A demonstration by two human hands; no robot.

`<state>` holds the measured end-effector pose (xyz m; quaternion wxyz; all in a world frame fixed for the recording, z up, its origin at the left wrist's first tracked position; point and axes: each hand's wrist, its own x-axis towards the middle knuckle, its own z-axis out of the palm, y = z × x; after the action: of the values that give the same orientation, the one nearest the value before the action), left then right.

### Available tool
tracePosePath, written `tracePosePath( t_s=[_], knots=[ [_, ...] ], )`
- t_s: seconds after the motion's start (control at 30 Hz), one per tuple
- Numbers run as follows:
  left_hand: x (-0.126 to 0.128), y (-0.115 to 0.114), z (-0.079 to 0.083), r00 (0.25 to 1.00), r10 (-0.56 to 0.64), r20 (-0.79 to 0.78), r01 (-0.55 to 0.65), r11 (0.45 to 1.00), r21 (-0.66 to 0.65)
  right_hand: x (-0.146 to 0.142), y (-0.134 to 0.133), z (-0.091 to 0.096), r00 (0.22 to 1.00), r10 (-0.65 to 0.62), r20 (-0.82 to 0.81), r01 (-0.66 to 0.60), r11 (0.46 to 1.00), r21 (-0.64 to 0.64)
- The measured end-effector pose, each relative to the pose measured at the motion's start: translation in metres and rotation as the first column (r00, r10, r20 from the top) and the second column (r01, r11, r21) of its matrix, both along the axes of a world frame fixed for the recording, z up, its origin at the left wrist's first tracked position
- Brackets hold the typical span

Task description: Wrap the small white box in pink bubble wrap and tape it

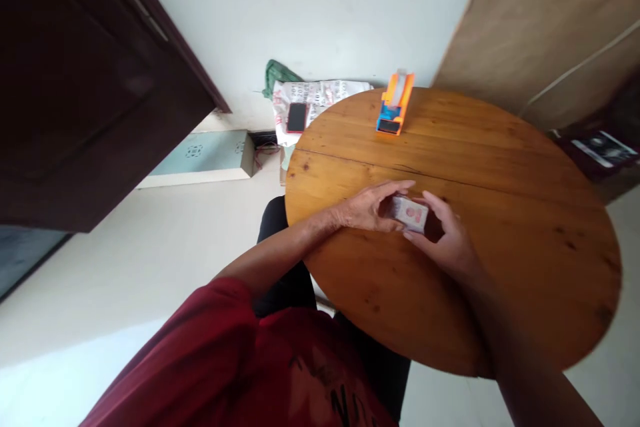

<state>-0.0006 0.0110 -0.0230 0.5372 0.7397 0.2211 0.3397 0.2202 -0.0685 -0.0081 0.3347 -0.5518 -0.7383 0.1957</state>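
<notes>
Between my two hands is a small white box-shaped pack (411,213) with a red print on its top, a little above or on the round wooden table (500,213). My left hand (373,208) holds its left end, with the thumb and fingers curved around the sides. At the right end, my right hand (445,230) grips it with the thumb on the near side and the fingers on the far side. The palms hide part of the pack. Farther back on the table stands an orange and blue tape dispenser (394,103) with a roll of tape.
Beyond the table's left edge, a dark phone-like slab (297,117) lies on a white printed sack (330,95). A long pale box (205,153) rests on the floor by the dark door (90,80). A white wall stands behind the table.
</notes>
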Motion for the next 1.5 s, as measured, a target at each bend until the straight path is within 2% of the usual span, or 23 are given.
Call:
tracePosePath(
  t_s=[0.1,0.2,0.3,0.37,0.43,0.57,0.67,0.73,0.8,0.9,1.0,1.1,1.23,1.33,1.5],
  knots=[
    [-0.002,0.002,0.003,0.997,0.035,0.068,-0.024,0.989,-0.148,0.002,0.001,-0.003,1.0,0.0,-0.03,0.0,1.0,-0.001],
    [-0.004,0.006,0.008,0.962,0.207,0.178,-0.136,0.928,-0.346,0.002,0.001,-0.005,0.999,0.011,-0.05,-0.011,1.0,-0.012],
    [-0.005,0.013,0.012,0.857,0.454,0.241,-0.259,0.786,-0.561,0.003,0.0,-0.004,0.998,0.019,-0.056,-0.021,0.999,-0.033],
    [-0.007,0.018,0.014,0.801,0.546,0.244,-0.253,0.679,-0.689,0.005,0.0,-0.005,0.996,0.029,-0.089,-0.034,0.998,-0.055],
    [-0.009,0.022,0.017,0.782,0.568,0.257,-0.207,0.625,-0.752,0.007,0.001,-0.006,0.986,0.045,-0.16,-0.058,0.995,-0.078],
    [-0.012,0.025,0.023,0.765,0.591,0.256,-0.188,0.585,-0.789,0.014,0.003,-0.002,0.909,0.037,-0.415,-0.101,0.986,-0.134],
    [-0.01,0.028,0.03,0.792,0.585,0.176,-0.215,0.537,-0.816,0.018,0.008,0.014,0.847,-0.065,-0.528,-0.066,0.972,-0.225],
    [-0.006,0.032,0.036,0.846,0.525,0.089,-0.23,0.512,-0.827,0.018,0.013,0.03,0.865,-0.118,-0.488,-0.031,0.958,-0.287],
    [0.001,0.036,0.04,0.906,0.421,0.028,-0.222,0.531,-0.818,0.018,0.021,0.045,0.903,-0.116,-0.415,-0.007,0.958,-0.285],
    [0.011,0.035,0.039,0.946,0.317,0.063,-0.161,0.631,-0.759,0.018,0.034,0.055,0.936,-0.066,-0.345,-0.017,0.972,-0.233],
    [0.015,0.031,0.03,0.945,0.275,0.177,-0.084,0.727,-0.682,0.02,0.04,0.05,0.935,0.006,-0.355,-0.085,0.974,-0.208],
    [0.007,0.029,0.025,0.963,0.153,0.22,0.009,0.803,-0.596,0.024,0.034,0.044,0.948,0.092,-0.305,-0.171,0.954,-0.244],
    [-0.007,0.034,0.028,0.99,-0.04,0.137,0.105,0.855,-0.508,0.024,0.023,0.043,0.963,0.186,-0.193,-0.241,0.916,-0.319],
    [-0.011,0.037,0.035,0.981,-0.167,0.097,0.193,0.872,-0.451,0.019,0.019,0.044,0.974,0.201,-0.107,-0.224,0.927,-0.3],
    [-0.015,0.038,0.04,0.974,-0.224,0.036,0.222,0.908,-0.354,0.008,0.017,0.044,0.98,0.195,0.044,-0.182,0.963,-0.2]
  ],
)
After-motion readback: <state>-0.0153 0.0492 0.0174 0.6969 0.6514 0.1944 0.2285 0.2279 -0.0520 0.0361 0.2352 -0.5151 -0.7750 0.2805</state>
